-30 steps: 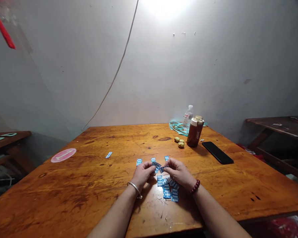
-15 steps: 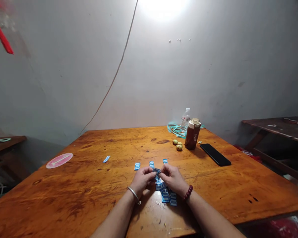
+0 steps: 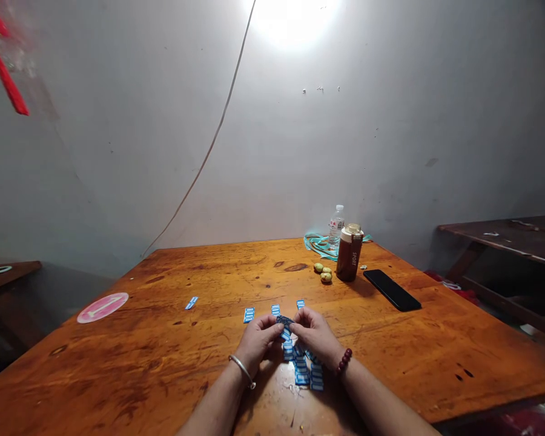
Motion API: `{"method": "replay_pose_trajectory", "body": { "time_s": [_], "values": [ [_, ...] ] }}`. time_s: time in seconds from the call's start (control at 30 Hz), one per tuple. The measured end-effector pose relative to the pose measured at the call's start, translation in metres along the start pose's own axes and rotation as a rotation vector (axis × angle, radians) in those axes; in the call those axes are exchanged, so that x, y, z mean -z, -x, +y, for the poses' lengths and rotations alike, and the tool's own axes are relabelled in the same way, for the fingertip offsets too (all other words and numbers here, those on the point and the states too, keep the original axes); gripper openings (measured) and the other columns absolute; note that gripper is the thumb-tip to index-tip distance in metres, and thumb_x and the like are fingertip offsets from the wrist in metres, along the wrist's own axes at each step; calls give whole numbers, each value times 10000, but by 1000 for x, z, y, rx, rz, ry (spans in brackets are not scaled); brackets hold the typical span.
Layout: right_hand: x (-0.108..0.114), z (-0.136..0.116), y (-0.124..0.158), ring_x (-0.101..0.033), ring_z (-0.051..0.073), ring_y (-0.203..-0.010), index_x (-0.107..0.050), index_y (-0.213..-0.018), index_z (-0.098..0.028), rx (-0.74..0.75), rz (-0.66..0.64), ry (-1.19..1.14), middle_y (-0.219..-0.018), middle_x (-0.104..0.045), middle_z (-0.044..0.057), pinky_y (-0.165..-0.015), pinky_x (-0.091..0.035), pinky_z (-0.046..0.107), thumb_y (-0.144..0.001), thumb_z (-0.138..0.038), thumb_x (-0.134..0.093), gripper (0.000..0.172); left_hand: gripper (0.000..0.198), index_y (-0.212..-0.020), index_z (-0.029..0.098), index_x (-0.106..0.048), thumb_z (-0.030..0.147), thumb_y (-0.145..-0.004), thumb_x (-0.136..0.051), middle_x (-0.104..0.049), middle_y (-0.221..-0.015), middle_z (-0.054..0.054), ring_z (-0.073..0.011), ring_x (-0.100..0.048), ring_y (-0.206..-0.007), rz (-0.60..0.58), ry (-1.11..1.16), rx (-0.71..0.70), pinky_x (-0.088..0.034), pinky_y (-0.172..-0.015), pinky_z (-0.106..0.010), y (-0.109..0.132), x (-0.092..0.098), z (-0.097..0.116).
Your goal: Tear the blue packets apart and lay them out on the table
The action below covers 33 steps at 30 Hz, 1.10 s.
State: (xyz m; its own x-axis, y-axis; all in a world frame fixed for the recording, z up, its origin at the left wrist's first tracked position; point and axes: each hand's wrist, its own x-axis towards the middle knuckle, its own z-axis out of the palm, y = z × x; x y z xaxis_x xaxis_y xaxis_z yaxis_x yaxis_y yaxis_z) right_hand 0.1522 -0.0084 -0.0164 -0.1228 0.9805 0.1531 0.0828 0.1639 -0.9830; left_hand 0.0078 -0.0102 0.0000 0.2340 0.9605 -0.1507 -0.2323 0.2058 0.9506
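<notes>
Between my two hands is a small blue-and-white label strip (image 3: 285,327), its upper part dark. My left hand (image 3: 257,340), with a silver bangle on the wrist, pinches its left side. Fingers of my right hand (image 3: 317,336) are closed on its right side; dark red beads circle that wrist. Below the hands lies a loose pile of similar labels (image 3: 302,370), partly hidden by my right hand. Beyond them, three label pieces sit in a row: a left one (image 3: 249,315), a middle one (image 3: 275,310) and a right one (image 3: 300,304). Another label (image 3: 191,303) lies farther left.
A brown SPORT bottle (image 3: 349,254), a clear water bottle (image 3: 336,227), turquoise ribbon (image 3: 320,245), several yellowish egg-shaped items (image 3: 326,277) and a black phone (image 3: 392,290) are at the right. A pink round sticker (image 3: 103,307) is at the table's left edge.
The whole view has shifted slightly, so the table sits lower in the picture. Both hands keep their pinch on the label strip, whose dark upper part now looks flatter and wider.
</notes>
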Motion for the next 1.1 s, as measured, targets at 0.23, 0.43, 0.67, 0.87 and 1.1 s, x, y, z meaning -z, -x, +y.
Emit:
{"method": "replay_pose_trajectory", "body": {
  "time_s": [0.23, 0.43, 0.67, 0.87, 1.1],
  "values": [
    [-1, -9, 0, -404, 63, -424, -431, -602, -166, -92, -8, -104, -496, -432, -66, -415, -333, 187, -621, -340, -604, 246, 228, -641, 121, -598, 280, -529, -716, -575, -548, 2, -67, -514, -465, -1, 6, 34, -378, -424, -152, 0, 3, 1],
    [1, -6, 0, -394, 67, -480, -459, -595, -164, 45, 64, 45, -535, -435, -54, -442, -317, 183, -651, -299, -577, 188, 237, -649, 127, -583, 281, -529, -718, -599, -578, -8, -74, -541, -469, 18, -22, 72, -382, -412, -145, -1, 4, -2],
    [-1, -6, 0, -404, 67, -446, -440, -594, -169, -32, 42, -5, -514, -443, -56, -420, -321, 186, -630, -324, -594, 221, 250, -659, 122, -586, 277, -519, -723, -599, -586, -13, -74, -547, -474, -7, -14, 84, -376, -406, -138, -1, 4, -2],
    [-4, -2, -2, -389, 59, -414, -414, -592, -169, -98, 10, -94, -490, -424, -70, -402, -302, 184, -608, -307, -609, 239, 260, -610, 117, -570, 277, -488, -734, -557, -488, 10, -58, -496, -403, -12, 14, 77, -349, -380, -142, -2, 3, -3],
    [-4, -4, -1, -456, 81, -543, -476, -683, -163, 19, -11, -87, -610, -487, -43, -486, -354, 193, -622, -328, -621, 228, 261, -605, 114, -574, 270, -473, -736, -548, -490, 20, -47, -467, -391, 9, -5, 55, -351, -374, -146, -2, 2, -1]
  ]
}}
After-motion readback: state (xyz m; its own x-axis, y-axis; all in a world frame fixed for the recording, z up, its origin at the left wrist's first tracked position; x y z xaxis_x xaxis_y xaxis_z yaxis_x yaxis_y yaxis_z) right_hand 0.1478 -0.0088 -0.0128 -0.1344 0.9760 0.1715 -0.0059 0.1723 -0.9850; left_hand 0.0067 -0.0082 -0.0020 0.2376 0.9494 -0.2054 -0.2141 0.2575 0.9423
